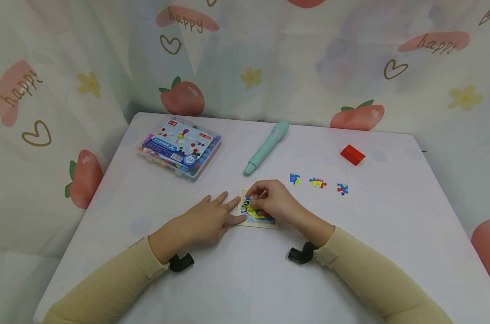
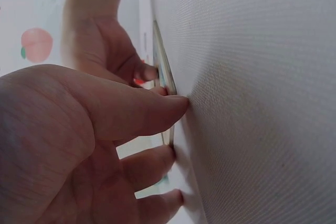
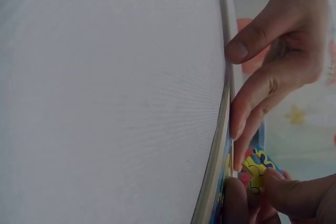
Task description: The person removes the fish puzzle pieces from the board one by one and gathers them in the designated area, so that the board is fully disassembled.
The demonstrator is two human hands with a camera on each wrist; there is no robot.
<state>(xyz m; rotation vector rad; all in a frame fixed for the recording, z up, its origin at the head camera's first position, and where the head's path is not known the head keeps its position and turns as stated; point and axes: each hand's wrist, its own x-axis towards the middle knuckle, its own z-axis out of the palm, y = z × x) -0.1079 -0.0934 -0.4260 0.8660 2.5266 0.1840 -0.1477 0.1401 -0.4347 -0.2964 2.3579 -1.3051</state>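
Note:
A small jigsaw puzzle (image 1: 261, 220) in a pale wooden frame lies flat in the middle of the table, partly filled with blue and yellow pieces. My right hand (image 1: 275, 201) is over its upper right part. Between thumb and fingers it pinches a yellow and blue puzzle piece (image 3: 255, 167), tilted up off the board in the right wrist view. My left hand (image 1: 204, 220) lies palm down with fingers spread, fingertips touching the puzzle's left side. Three loose pieces lie to the right: one blue (image 1: 295, 178), one yellow and red (image 1: 318, 182), one blue and red (image 1: 342, 188).
Toward the back left is a clear plastic case (image 1: 180, 146) of colourful parts. A mint-green microphone-shaped stick (image 1: 266, 148) lies behind the puzzle. The red block (image 1: 352, 155) sits at the back right. Patterned curtain (image 1: 269, 58) hangs behind the table.

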